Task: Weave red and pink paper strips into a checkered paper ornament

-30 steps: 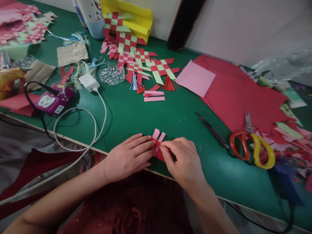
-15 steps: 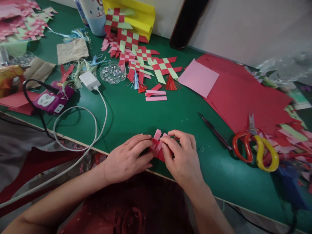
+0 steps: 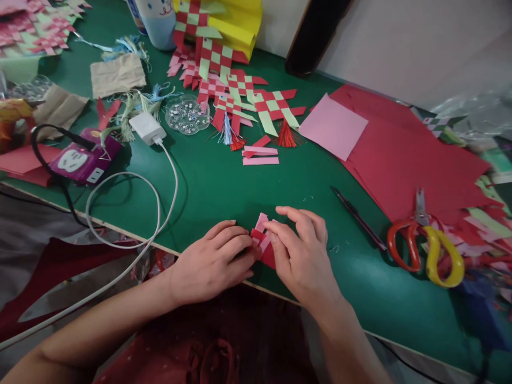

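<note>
Close to the table's front edge lies a small piece of woven red and pink paper strips, partly covered by my fingers. My left hand presses its left side with closed fingers. From the right, my right hand pinches a pink strip of the weave between thumb and index finger, its other fingers curled loosely above. One pink strip end sticks up between the hands. Beyond them, loose pink strips and a red one lie on the green table.
Scissors and a dark pen-like tool lie to the right, by red paper sheets and a pink square. Woven paper fish and a clear bead dish sit behind. A white cable loops at left.
The view has shifted slightly, so the table things sit a little differently in frame. My right thumb and index finger have moved slightly on the pink strip; my left hand stays on the weave.
</note>
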`<state>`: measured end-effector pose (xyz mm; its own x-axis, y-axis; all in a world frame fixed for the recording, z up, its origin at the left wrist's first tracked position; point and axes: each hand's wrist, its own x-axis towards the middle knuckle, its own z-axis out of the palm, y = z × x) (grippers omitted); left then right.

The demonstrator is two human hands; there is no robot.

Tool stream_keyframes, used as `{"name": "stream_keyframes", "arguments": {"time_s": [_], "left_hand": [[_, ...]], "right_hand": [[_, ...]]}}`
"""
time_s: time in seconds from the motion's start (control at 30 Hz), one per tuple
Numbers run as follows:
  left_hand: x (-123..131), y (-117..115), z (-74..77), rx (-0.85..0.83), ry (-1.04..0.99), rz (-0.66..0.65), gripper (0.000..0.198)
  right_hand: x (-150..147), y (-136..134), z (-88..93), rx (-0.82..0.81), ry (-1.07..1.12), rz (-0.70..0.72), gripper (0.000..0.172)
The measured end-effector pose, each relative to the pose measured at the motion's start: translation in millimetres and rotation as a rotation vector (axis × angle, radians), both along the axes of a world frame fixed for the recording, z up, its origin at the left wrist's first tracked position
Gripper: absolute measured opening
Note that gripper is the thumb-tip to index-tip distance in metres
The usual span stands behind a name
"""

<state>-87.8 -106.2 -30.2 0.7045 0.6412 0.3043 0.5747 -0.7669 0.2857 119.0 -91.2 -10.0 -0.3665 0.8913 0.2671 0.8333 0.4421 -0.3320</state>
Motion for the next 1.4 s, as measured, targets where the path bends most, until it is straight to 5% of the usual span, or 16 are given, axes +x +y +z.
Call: {"name": "stream_keyframes", "arguments": {"time_s": [0.47, 0.7, 1.0, 1.4], "left_hand": [[0.3, -0.7, -2.1, 0.005, 0.005, 0.009, 0.031], [0.4, -0.2, 1.9, -0.004, 0.003, 0.019, 0.024], [0.5, -0.7, 0.1, -0.005, 0.031, 0.015, 0.027], [0.9, -1.8, 3.0, -0.003, 0.069, 0.029, 0.025]], "right_hand": [[0.5, 6.9, 0.9, -0.016, -0.089, 0.134, 0.038], [28.4, -5.1, -2.4, 0.095, 0.061, -0.054, 0.019], [20.8, -22.1, -8.4, -0.024, -0.035, -0.177, 0.015], [18.1, -17.6, 0.2, -0.09, -0.047, -0.163, 0.011]]}}
